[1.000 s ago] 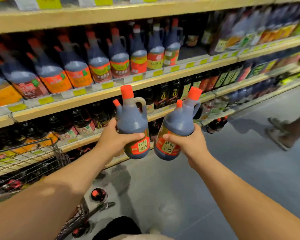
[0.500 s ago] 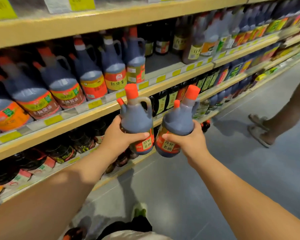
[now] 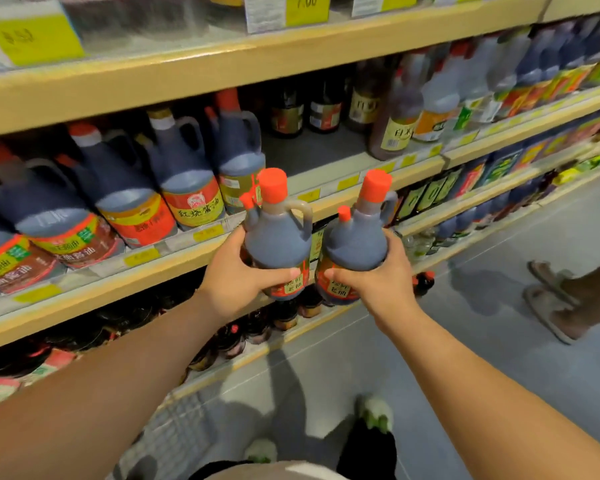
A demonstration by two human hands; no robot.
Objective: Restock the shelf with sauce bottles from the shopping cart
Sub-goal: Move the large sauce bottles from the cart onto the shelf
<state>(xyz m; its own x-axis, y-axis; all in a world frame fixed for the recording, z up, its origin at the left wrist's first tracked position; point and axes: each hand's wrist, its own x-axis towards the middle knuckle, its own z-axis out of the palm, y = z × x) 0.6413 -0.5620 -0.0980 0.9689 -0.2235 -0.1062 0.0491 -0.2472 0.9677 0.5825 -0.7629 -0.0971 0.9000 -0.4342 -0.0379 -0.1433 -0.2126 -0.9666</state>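
Head view: the person stands facing the shelving with both arms stretched forward. The left hand (image 3: 236, 282) wraps round the belly of one sauce jug (image 3: 278, 237), thumb across the label and fingers curled behind it. The right hand (image 3: 378, 282) grips a second jug (image 3: 355, 240) in the same way. Both jugs are upright, red caps on top, side by side and almost touching. They are held in the air just in front of the front edge of the middle shelf (image 3: 347, 183), not yet resting on it.

On that shelf a row of larger handled jugs (image 3: 184, 178) fills the left part up to the front edge. To the right of them lies a bare stretch of shelf board (image 3: 312, 154), with a few small dark bottles (image 3: 323, 105) standing at the back edge and taller bottles (image 3: 399, 112) at its right end. The bare stretch looks like the likely spot for the two jugs.

The shopping cart is out of sight, so how many bottles remain in it cannot be told. As a judgement, this pair is in mid-delivery: carried to the shelf, with setting down and aligning left to do, and any further trips unknown. Another person's sandalled feet (image 3: 548, 306) stand on the floor (image 3: 465, 358) to the right.
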